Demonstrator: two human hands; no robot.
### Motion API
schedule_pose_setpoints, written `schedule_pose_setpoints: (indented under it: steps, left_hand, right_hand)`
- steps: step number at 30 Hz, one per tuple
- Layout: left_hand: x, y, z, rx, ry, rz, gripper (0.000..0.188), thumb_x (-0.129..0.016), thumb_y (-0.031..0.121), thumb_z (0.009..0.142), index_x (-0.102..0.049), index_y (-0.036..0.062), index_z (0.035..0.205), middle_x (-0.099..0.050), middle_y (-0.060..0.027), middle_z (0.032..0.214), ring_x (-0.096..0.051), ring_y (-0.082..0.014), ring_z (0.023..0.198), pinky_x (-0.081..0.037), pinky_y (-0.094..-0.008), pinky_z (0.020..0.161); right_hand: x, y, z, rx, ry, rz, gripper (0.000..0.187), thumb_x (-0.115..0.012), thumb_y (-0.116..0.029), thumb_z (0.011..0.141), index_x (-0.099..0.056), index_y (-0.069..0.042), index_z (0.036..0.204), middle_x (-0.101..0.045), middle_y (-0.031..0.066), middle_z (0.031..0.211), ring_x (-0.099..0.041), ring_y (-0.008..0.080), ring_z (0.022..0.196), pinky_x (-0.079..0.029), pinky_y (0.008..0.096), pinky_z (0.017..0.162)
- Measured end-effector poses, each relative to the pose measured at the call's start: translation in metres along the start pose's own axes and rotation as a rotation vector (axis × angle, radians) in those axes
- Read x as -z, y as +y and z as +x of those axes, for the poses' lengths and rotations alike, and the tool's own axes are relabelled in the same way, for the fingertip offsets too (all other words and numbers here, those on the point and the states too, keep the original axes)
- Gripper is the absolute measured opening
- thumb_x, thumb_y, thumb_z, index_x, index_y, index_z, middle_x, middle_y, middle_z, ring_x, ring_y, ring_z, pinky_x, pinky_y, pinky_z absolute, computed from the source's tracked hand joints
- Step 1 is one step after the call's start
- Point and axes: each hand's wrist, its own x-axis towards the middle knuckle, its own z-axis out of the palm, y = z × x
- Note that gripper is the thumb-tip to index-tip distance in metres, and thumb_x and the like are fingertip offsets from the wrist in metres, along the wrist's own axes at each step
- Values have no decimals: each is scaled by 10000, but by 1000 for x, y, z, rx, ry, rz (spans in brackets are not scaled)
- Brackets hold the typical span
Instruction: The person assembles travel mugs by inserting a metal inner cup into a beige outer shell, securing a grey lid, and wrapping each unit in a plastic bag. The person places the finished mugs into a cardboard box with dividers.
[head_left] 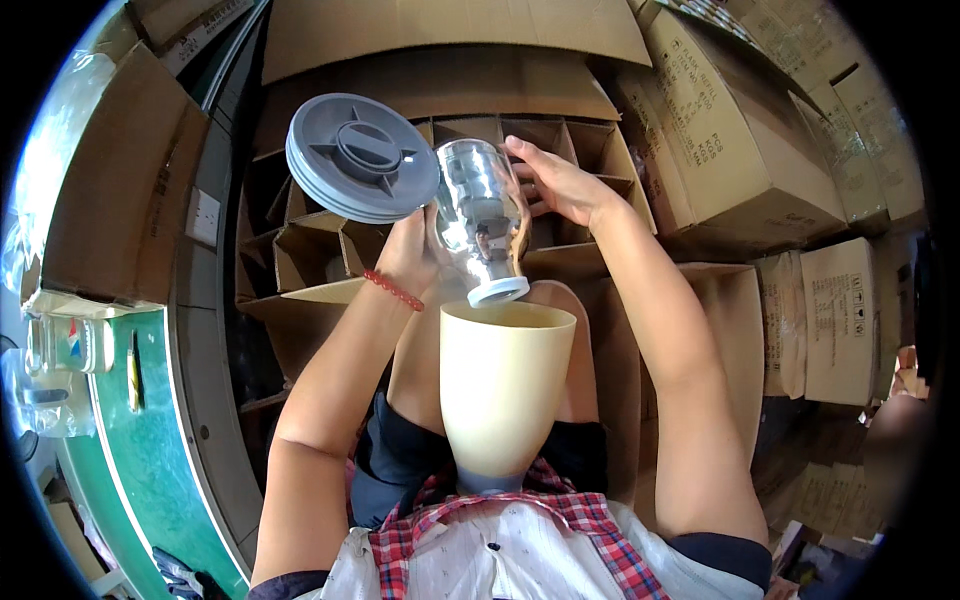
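Note:
A silvered glass flask liner (480,215) hangs tilted in front of me, its white-ringed end (498,291) just above the rim of a cream, tapered flask shell (505,390). That shell stands open end up between my thighs. My right hand (562,187) is at the liner's right side, fingers curled toward its far side and thumb near its top. My left hand (408,248) is against the liner's left side and under a grey round screw cap (365,150) with a raised middle grip. The cap and liner hide most of the left fingers; it appears to hold the cap.
Ahead lies an open carton with cardboard dividers (310,250). Closed cartons (740,140) are stacked on the right. To the left, another carton (120,190) stands by a green tabletop (150,420) bearing a yellow cutter (134,372) and clear plastic containers (60,390).

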Motion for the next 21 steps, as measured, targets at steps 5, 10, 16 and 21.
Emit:
schedule_pose_setpoints:
  steps: [5, 10, 16, 21]
  left_hand:
    - [1, -8, 0, 70, -6, 51, 521, -437, 476, 1007, -495, 46, 1297, -606, -120, 1226, -632, -226, 1087, -547, -407, 925]
    - [12, -11, -3, 73, 49, 150, 489, -509, 453, 989, -510, 58, 1277, -611, -95, 1199, -613, -191, 1087, -535, -377, 931]
    - [13, -10, -10, 1, -11, 113, 338, -651, 307, 927, -581, 70, 1157, -607, -61, 1142, -571, -152, 1049, -470, -316, 944]
    - [14, 10, -22, 135, 67, 66, 541, -627, 328, 930, -423, 23, 1328, -479, -152, 1352, -482, -255, 1231, -451, -383, 993]
  right_hand:
    - [7, 12, 12, -59, -79, 11, 533, -564, -591, 911, -584, -133, 1183, -653, -18, 963, -627, 96, 869, -526, 317, 753]
    - [5, 30, 3, 7, -123, 24, 619, -613, -593, 872, -546, -106, 1248, -600, 62, 1096, -608, 170, 934, -558, 347, 770]
    - [-2, 33, -17, 27, -141, -3, 616, -637, -565, 854, -529, -107, 1252, -567, 44, 1115, -558, 158, 1017, -520, 347, 815]
    - [-6, 32, -40, 1, -144, -62, 699, -687, -539, 806, -488, -112, 1323, -553, 56, 1139, -535, 173, 1060, -498, 348, 838]
